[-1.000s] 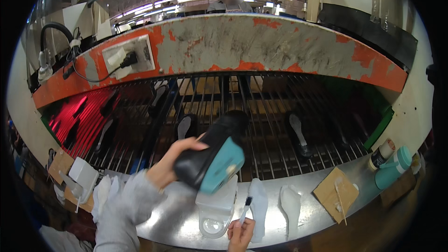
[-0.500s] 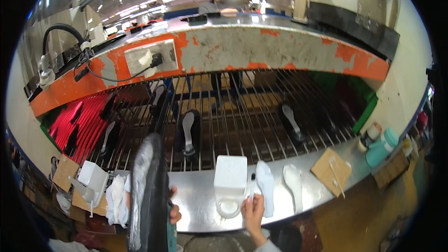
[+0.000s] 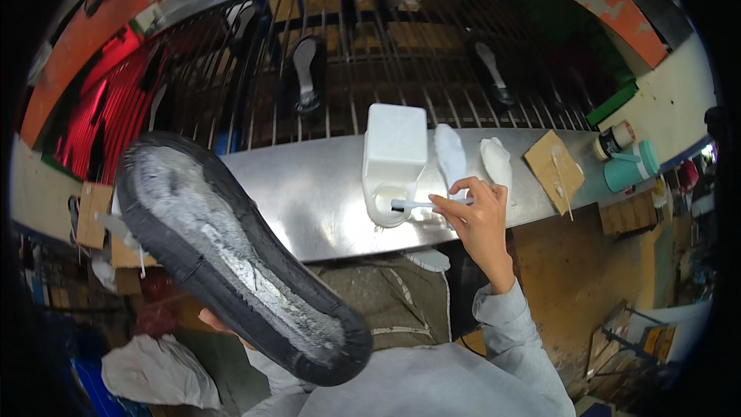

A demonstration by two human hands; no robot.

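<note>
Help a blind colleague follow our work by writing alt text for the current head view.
The left hand, mostly hidden, holds a black shoe, its whitish underside facing the camera; the right hand holds a small brush at the round cup of a white container on a metal table. Beyond, more shoes lie on metal bars.

I can read no lettering, number or sign anywhere around me. To the right of my right hand [image 3: 480, 212] and farther off, a jar [image 3: 617, 137] wears a dark band [image 3: 607, 144] whose small marks I cannot make out.
</note>
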